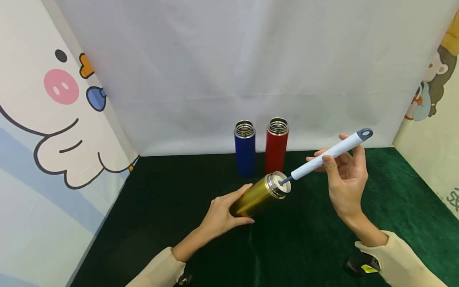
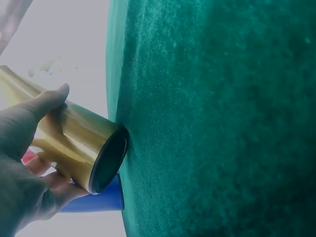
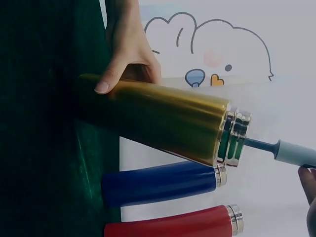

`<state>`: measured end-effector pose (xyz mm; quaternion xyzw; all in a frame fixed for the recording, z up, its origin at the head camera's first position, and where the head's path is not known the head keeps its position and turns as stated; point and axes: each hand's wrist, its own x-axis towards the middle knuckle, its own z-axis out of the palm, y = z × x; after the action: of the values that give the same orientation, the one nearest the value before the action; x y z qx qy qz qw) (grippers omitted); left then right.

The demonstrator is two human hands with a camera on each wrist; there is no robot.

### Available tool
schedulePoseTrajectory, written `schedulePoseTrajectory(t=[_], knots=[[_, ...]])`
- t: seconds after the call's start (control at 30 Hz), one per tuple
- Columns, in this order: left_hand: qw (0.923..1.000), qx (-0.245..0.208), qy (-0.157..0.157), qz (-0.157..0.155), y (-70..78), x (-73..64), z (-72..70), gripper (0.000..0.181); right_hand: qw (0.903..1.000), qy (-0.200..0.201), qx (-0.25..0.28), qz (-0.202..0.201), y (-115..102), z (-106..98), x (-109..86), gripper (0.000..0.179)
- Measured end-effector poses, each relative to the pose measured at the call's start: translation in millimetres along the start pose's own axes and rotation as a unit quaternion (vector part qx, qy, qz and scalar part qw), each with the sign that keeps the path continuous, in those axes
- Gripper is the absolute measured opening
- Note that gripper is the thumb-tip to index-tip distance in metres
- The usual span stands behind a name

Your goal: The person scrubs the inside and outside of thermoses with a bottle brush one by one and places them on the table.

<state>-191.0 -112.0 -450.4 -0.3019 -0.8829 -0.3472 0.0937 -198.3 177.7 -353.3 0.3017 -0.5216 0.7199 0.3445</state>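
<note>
My left hand point(image 1: 223, 213) grips a gold thermos bottle point(image 1: 252, 198) round its body, tilted with its open steel mouth toward the right. The bottle's dark base shows in the left wrist view, close to the green cloth. Between thumb and fingers, my right hand point(image 1: 346, 183) pinches the pale handle of a bottle brush point(image 1: 319, 162). The brush's thin blue-grey stem runs into the bottle's mouth, where something white shows; the rest of its head is hidden inside. Its looped handle end points up and right.
Behind the gold bottle, a blue bottle point(image 1: 245, 153) and a red bottle point(image 1: 276, 147) stand upright side by side, both without lids. Dark green cloth point(image 1: 161, 191) covers the table. A white curtain point(image 1: 215, 79) rises at the back, and cartoon-printed panels flank both sides.
</note>
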Motion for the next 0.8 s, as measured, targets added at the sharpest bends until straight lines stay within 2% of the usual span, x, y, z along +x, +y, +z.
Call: schedulePoseTrajectory(t=[0.07,0.17,0.3,0.4,0.5,0.57,0.7,0.8], knots=[[1.0,0.001,-0.002,-0.001,0.3,0.6,0.2,0.094,1.0,-0.005,0.006,-0.001,0,1,-1.4,0.045],[1.0,0.003,-0.008,-0.003,0.6,2.0,0.2,0.094,0.9993,-0.035,-0.003,0.013,4,4,-10.7,0.046],[0.9998,0.006,-0.016,-0.003,1.2,2.5,0.8,0.094,0.9904,-0.086,-0.097,0.047,16,11,-39.8,0.048],[0.9998,0.008,-0.019,0.001,2.0,4.0,1.6,0.094,0.9842,-0.094,-0.14,0.054,21,14,-51.7,0.049],[0.9998,0.006,-0.021,-0.001,2.6,5.5,1.2,0.094,0.9911,-0.078,-0.096,0.05,18,14,-43.2,0.049],[0.9998,0.005,-0.021,-0.004,2.5,5.2,0.6,0.093,0.9967,-0.05,-0.055,0.034,14,11,-30.8,0.049],[0.9996,0.01,-0.025,-0.008,2.4,3.1,-1.0,0.094,0.9992,0.014,-0.037,0.006,0,2,-5.8,0.047],[0.9995,0.019,-0.027,-0.004,2.5,1.7,-3.5,0.094,0.9992,0.03,-0.025,0.007,-7,-1,4.0,0.048]])
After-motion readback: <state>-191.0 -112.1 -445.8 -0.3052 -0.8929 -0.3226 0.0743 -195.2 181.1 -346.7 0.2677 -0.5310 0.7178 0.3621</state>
